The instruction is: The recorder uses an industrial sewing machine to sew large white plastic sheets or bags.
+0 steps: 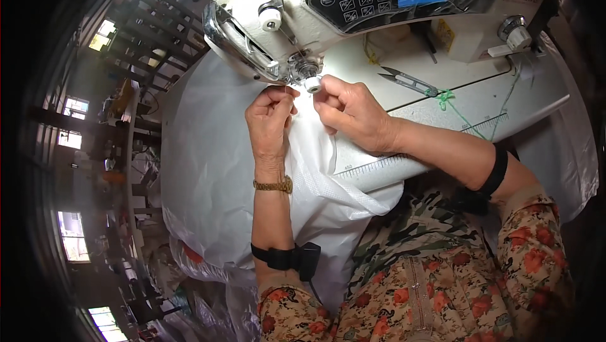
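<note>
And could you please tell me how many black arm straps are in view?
2: the left strap is around the left forearm, with a black box attached; the right strap is around the right forearm, near the floral sleeve.

Snips lie right of the right hand and a little beyond it, with green cord knotted at their handle end and trailing farther right. Farther beyond that hand are a yellow string and a dark rod. Well left of the left hand are bright windows.
</note>
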Demonstrator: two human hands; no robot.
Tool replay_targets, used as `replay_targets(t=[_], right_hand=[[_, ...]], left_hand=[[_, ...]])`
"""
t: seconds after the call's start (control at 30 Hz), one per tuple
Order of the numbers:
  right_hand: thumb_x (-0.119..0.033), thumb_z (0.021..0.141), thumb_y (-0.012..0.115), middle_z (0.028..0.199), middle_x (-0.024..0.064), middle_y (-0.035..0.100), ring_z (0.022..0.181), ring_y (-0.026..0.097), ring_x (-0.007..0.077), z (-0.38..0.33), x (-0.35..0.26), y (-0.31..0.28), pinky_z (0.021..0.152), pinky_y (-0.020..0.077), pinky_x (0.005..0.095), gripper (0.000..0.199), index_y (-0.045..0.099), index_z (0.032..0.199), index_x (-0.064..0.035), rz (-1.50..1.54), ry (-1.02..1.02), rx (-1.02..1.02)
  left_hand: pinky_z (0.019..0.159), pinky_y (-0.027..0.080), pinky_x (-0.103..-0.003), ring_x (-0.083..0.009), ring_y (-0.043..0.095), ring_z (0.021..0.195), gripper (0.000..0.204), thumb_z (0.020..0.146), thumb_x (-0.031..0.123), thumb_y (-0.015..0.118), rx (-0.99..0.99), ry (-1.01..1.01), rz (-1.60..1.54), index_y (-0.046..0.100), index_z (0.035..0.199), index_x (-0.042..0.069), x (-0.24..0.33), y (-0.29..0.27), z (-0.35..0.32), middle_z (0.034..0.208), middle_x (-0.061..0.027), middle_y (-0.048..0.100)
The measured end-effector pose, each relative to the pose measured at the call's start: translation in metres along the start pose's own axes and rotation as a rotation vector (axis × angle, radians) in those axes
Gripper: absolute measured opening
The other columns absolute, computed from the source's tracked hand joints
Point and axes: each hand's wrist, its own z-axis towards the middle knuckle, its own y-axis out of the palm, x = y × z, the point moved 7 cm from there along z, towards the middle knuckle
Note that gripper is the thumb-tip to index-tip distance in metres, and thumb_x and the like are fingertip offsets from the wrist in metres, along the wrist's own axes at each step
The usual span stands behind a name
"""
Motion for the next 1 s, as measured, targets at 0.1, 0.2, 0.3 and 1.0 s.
replay_targets(t=[0.1, 0.2, 0.3, 1.0], right_hand=[[-0.014, 0.090, 0.054, 0.072, 0.0197, 0.065, 0.070, 0.066, 0.0364, 0.005, 0.000, 0.001, 0.067, 0.0508, 0.0447, 0.016, 0.055, 0.094, 0.0009, -0.093, -0.008, 0.148], [-0.015, 0.091, 0.056, 0.072, 0.0210, 0.065, 0.072, 0.066, 0.0391, 0.005, 0.001, -0.001, 0.068, 0.0510, 0.0478, 0.016, 0.059, 0.096, -0.0005, -0.272, 0.030, 0.256], [-0.017, 0.091, 0.058, 0.074, 0.0219, 0.066, 0.075, 0.067, 0.0401, 0.004, 0.005, 0.001, 0.069, 0.0517, 0.0490, 0.017, 0.063, 0.100, -0.0034, -0.366, 0.112, 0.223], [-0.020, 0.079, 0.071, 0.071, 0.0226, 0.065, 0.071, 0.063, 0.0405, 0.028, 0.020, 0.004, 0.076, 0.0446, 0.0471, 0.022, 0.066, 0.072, 0.0001, -0.736, -0.015, 0.300]], left_hand=[[0.057, 0.042, -0.020, -0.0053, 0.056, 0.068, 0.005, 0.089, -0.001, 0.062, 0.007, 0.017, 0.039, 0.067, 0.087, -0.001, 0.003, 0.003, -0.001, 0.091, -0.0045, 0.070], [0.063, 0.045, -0.020, -0.0058, 0.057, 0.071, 0.005, 0.089, 0.000, 0.062, 0.025, 0.021, 0.107, 0.067, 0.087, -0.001, 0.004, 0.002, -0.001, 0.091, -0.0049, 0.071], [0.068, 0.047, -0.022, -0.0062, 0.057, 0.073, 0.006, 0.089, 0.000, 0.062, 0.024, 0.038, 0.094, 0.067, 0.088, -0.002, 0.004, 0.002, 0.000, 0.091, -0.0050, 0.071], [0.066, 0.047, -0.022, -0.0056, 0.056, 0.070, 0.007, 0.090, 0.001, 0.062, 0.036, 0.057, 0.119, 0.068, 0.090, -0.003, 0.003, -0.002, 0.003, 0.090, -0.0050, 0.071]])
